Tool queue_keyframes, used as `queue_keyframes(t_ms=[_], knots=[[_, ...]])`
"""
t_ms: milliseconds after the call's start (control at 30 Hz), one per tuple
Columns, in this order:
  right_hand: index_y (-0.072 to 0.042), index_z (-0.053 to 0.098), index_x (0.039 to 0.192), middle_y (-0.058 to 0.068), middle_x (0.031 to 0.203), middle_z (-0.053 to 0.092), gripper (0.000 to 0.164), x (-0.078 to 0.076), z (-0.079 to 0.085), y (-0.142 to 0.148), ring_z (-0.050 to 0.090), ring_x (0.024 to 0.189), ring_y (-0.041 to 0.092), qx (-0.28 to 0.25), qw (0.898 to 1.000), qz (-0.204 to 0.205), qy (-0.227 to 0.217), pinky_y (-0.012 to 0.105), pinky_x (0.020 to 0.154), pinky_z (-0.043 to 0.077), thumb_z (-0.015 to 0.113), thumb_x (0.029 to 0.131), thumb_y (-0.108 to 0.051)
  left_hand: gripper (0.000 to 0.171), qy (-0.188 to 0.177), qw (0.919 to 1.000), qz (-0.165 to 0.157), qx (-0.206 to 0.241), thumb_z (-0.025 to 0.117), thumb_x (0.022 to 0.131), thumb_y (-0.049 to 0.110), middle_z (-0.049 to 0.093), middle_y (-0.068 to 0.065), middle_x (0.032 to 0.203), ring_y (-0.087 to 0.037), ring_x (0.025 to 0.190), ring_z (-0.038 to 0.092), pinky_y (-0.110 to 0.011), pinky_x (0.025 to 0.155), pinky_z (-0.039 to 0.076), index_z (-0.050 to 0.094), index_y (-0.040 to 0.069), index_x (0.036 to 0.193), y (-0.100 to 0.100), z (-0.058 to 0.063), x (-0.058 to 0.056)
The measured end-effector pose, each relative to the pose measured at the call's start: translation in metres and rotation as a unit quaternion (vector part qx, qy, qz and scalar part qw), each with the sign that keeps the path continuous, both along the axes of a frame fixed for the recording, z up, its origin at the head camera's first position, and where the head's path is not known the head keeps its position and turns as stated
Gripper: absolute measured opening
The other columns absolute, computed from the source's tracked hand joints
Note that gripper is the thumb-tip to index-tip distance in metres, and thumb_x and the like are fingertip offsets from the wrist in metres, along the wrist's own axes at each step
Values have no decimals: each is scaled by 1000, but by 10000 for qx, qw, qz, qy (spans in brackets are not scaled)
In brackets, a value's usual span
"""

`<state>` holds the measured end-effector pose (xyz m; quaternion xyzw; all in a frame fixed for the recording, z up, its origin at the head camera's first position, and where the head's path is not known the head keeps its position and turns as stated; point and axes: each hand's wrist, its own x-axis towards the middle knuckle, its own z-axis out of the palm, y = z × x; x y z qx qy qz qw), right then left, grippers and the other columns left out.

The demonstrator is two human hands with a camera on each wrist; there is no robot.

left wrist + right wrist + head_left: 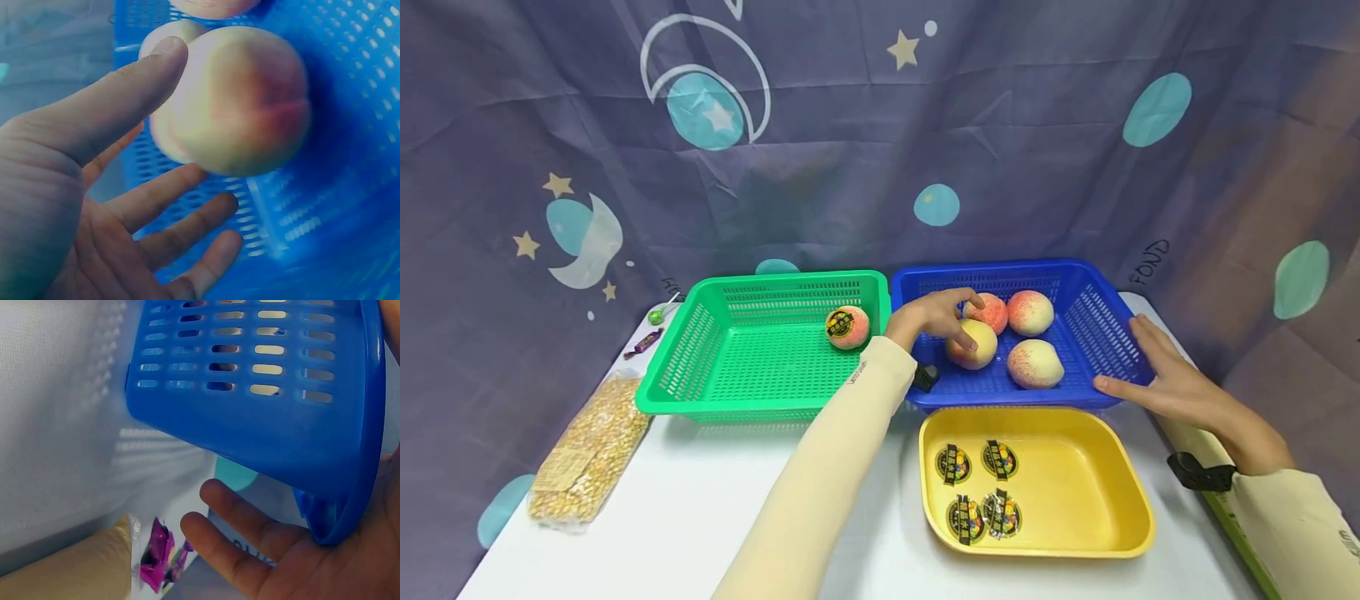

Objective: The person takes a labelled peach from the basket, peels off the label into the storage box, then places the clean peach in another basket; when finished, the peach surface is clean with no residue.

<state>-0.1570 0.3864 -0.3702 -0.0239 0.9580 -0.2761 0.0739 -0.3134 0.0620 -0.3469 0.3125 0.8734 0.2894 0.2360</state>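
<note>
My left hand (pixel 934 317) hangs over the left part of the blue basket (pixel 1105 333), its fingers spread around a pale yellow peach (pixel 972 345). In the left wrist view the thumb overlaps the peach (pixel 256 106), which shows a red blush; whether it touches cannot be told. Beside it lie a redder peach (pixel 991 312) and two yellow-red ones. On the basket's right rim rests my right hand (pixel 1180 396), fingers extended; the right wrist view shows the rim against the palm. In the green basket (pixel 775 406) sits a peach (pixel 852 340) bearing a black round sticker (pixel 840 323).
A yellow tray (pixel 1075 500) in front of the blue basket holds several black round stickers (pixel 1000 460) on its left side. At left lie a bag of yellow kernels (pixel 591 450), a purple-wrapped candy (pixel 643 343) and a green lollipop (pixel 657 317). A patterned curtain (pixel 850 125) hangs behind.
</note>
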Motion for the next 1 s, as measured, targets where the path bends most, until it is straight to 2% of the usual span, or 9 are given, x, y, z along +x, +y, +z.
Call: queue_keyframes(t_ms=[233,467,600,667,733,767,833,900,1000], knots=[[-4,-18,159,26,165,-25,112,0,-2,1,-9,149,61,-5,9999,41,97,85,107,9,63,96,-49,69,271,9993,-227,122,81,88,25,45,-7,158,-26,145,45,-47,113,43,47,22,148,-14,27,13],[-3,-18,159,27,164,-26,111,1,-4,6,-11,148,61,-20,9999,64,153,85,107,7,62,96,-47,61,461,9975,-211,490,79,89,30,47,1,156,-22,146,46,-43,113,46,50,27,143,-53,41,34],[-2,-18,159,27,164,-26,112,1,-5,5,-12,148,61,-50,9998,54,168,84,107,6,63,96,-47,58,519,9954,82,797,77,91,32,49,1,155,-23,145,47,-45,112,46,50,28,143,-89,44,46],[-2,-18,159,28,164,-26,112,1,-5,5,-12,148,61,-52,9998,57,166,85,107,5,63,96,-47,56,548,9934,325,958,76,92,32,51,0,153,-28,130,60,-46,104,51,51,29,142,-109,43,50],[-2,-18,159,28,164,-27,112,0,-6,4,-13,148,61,-51,9998,78,173,85,107,5,63,96,-47,54,715,9904,534,1058,74,93,33,58,-3,145,-26,128,61,-45,102,50,52,31,141,-129,42,54],[-2,-18,159,28,164,-27,112,0,-5,4,-13,148,61,-45,9998,87,177,85,107,5,63,96,-47,53,791,9886,625,1117,74,93,33,62,-5,138,-26,121,64,-45,100,51,52,31,142,-138,41,56],[-1,-18,159,28,163,-27,111,-1,-5,4,-14,148,61,-31,9998,101,179,85,106,4,62,96,-47,53,959,9848,828,1191,73,93,34,62,-2,135,-26,119,62,-46,101,49,53,32,142,-157,38,60],[-1,-18,158,28,163,-27,110,-1,-5,5,-15,147,61,-8,9998,128,168,86,105,4,61,97,-47,54,1217,9805,1043,1138,73,93,37,63,1,135,-21,135,50,-47,109,44,53,32,143,-175,35,63],[-2,-18,158,28,163,-27,110,-3,-4,5,-15,147,61,7,9998,159,142,86,104,4,60,97,-47,55,1462,9732,1430,1050,72,94,38,53,8,149,-27,141,42,-54,113,40,52,33,145,-202,30,70]])
